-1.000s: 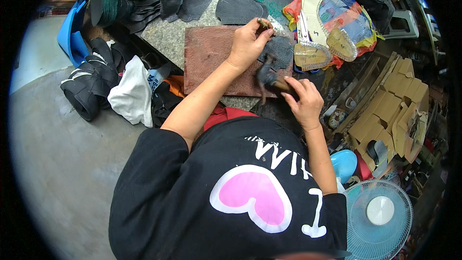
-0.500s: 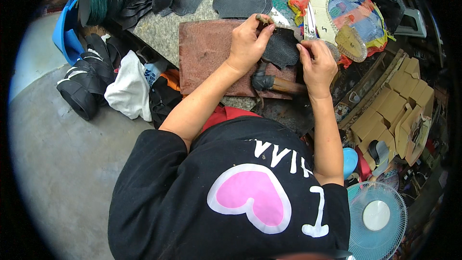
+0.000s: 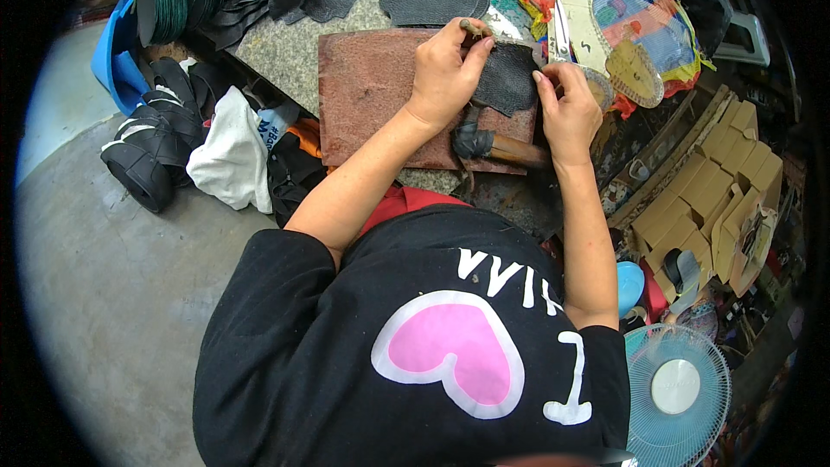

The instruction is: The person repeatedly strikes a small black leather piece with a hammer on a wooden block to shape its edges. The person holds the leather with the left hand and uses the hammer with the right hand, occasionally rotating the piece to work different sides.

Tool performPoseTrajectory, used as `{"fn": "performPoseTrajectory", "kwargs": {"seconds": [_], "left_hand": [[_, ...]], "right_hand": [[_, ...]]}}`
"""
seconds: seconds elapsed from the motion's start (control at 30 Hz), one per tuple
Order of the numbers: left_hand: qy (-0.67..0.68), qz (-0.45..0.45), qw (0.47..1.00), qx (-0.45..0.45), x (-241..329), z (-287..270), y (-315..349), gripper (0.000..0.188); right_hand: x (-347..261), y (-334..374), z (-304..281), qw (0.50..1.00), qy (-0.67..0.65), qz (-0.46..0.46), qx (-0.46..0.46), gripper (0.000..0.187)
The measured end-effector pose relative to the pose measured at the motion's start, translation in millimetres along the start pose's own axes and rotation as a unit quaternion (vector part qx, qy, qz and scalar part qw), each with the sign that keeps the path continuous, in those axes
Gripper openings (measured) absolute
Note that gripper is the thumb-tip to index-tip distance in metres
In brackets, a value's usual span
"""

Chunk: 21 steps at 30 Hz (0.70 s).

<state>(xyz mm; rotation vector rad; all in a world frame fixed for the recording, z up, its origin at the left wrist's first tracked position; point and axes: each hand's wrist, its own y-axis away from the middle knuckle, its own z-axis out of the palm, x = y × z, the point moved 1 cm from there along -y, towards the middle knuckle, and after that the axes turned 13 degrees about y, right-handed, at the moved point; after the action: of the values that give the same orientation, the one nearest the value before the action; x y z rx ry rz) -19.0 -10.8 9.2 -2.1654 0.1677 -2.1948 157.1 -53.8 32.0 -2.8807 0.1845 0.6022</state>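
Leather (image 3: 508, 82) pinched in R hand (image 3: 571, 111); L hand (image 3: 443, 72) grips obj (image 3: 469, 27).

Black leather piece (image 3: 508, 82), mottled reddish-brown board (image 3: 363, 86), speckled grey slab (image 3: 290, 65), black-and-brown hammer (image 3: 494, 146), white-edged pink heart (image 3: 458, 339)

Small tool (image 3: 472, 28) held in left hand (image 3: 445, 69); right hand (image 3: 572, 108) placed at edge of black leather piece (image 3: 507, 82); hammer (image 3: 510, 150) laid on reddish board (image 3: 372, 91).

1 reddish-brown board (image 3: 372, 73) lies beneath 1 hammer (image 3: 508, 149) and 1 black leather piece (image 3: 507, 78); to its right are 1 pair of scissors (image 3: 561, 37) and 1 fan (image 3: 677, 387), to its left 1 white cloth (image 3: 230, 151).
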Motion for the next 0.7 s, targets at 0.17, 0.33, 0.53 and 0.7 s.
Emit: {"fn": "performPoseTrajectory", "kwargs": {"seconds": [0.17, 0.33, 0.53, 0.7], "left_hand": [[0.014, 0.014, 0.999, -0.03, 0.1, 1.9, -5.6, 0.013], [0.057, -0.023, 0.997, -0.037, -6.7, 4.6, -9.0, 0.014], [0.09, -0.039, 0.994, -0.039, -11.7, 4.7, -11.5, 0.012], [-0.064, 0.056, 0.995, -0.056, -7.1, 6.3, -11.7, 0.015]], "right_hand": [[1.2, -1.6, 0.8, 1.0, 0.023, 0.006, -0.016, 0.014], [-1.5, -2.6, -3.6, 0.998, 0.047, 0.007, -0.035, 0.02], [-6.9, 23.5, -41.2, 0.987, 0.061, -0.071, -0.129, 0.038], [-4.4, 66.1, -49.1, 0.964, 0.102, -0.181, -0.167, 0.041]]}}
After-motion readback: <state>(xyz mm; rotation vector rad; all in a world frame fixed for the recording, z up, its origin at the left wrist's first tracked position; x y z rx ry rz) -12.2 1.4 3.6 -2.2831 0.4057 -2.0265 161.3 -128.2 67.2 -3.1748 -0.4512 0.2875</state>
